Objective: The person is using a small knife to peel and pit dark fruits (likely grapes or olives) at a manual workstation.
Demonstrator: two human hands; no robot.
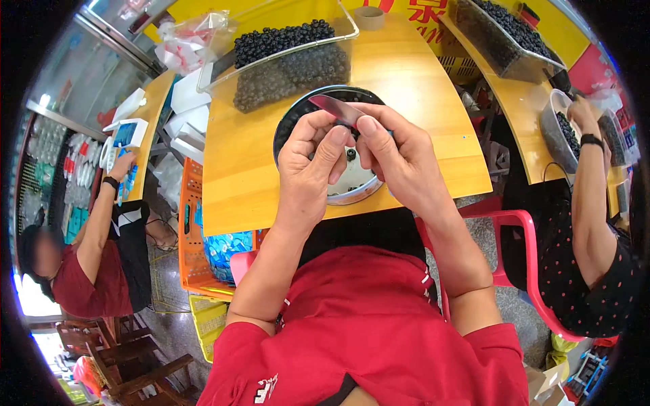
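Observation:
My right hand (401,152) is closed on a small knife (333,108), its blade pointing up and to the left across the fingertips of my left hand (308,159). The left thumb and fingers are pinched together close to the blade; what they hold is mostly hidden, though something small and dark shows between the hands. Both hands are over a round bowl (357,196) with a dark inside at the far side. A few dark round pieces (351,154) lie in it, under my hands.
Behind the bowl, a clear bin (352,30) holds many dark round pieces on the wooden table (420,74). A tape roll (369,18) stands beside it. An orange crate (193,243) is at my left. Other people work at side tables, left and right.

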